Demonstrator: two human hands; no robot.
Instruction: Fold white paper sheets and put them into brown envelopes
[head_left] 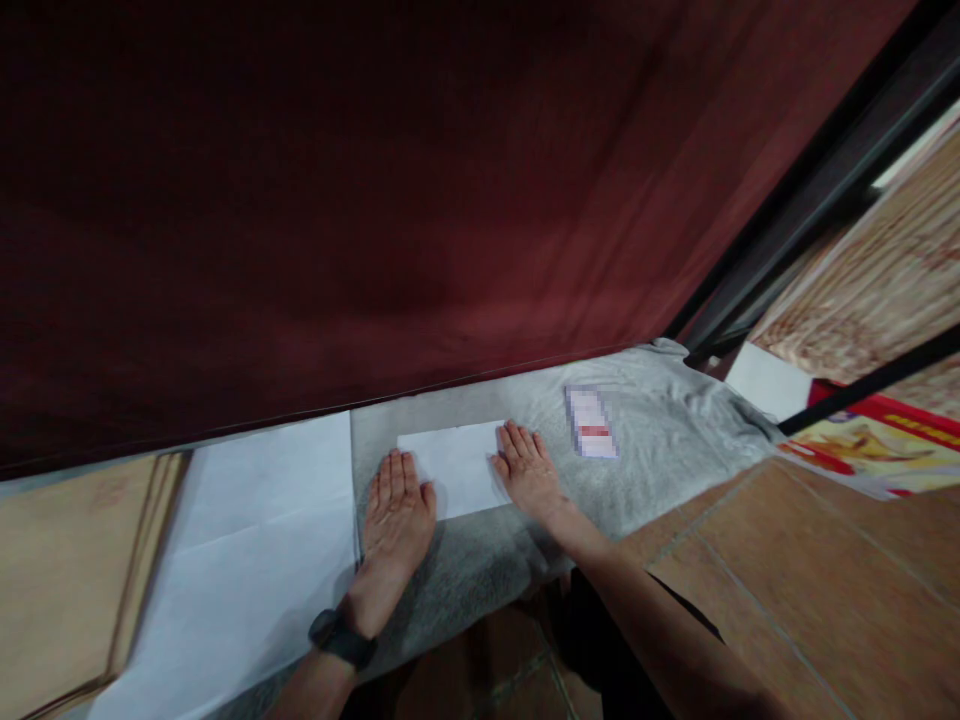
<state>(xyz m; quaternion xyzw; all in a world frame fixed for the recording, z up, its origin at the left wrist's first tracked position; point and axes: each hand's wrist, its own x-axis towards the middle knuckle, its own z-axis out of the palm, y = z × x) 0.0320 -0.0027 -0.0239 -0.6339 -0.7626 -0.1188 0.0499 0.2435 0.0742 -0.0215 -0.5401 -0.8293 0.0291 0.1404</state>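
Observation:
A small white sheet of paper (459, 468) lies flat on a grey cloth (480, 560). My left hand (397, 510) rests flat at its left end, fingers stretched out. At the right end, my right hand (527, 468) lies flat too, its fingertips over the paper's edge. Neither hand grips anything. Left of my left hand is a larger stack of white paper (262, 540). To the right of my right hand lies a small pale rectangle with a red band (592, 422), its details blurred.
Brown envelopes or folders (67, 570) are stacked at the far left. A dark red panel (450, 220) rises behind the cloth. Dark frame bars (787, 200) and a red and yellow printed box or sheet (877, 440) stand right, above a tiled floor (780, 580).

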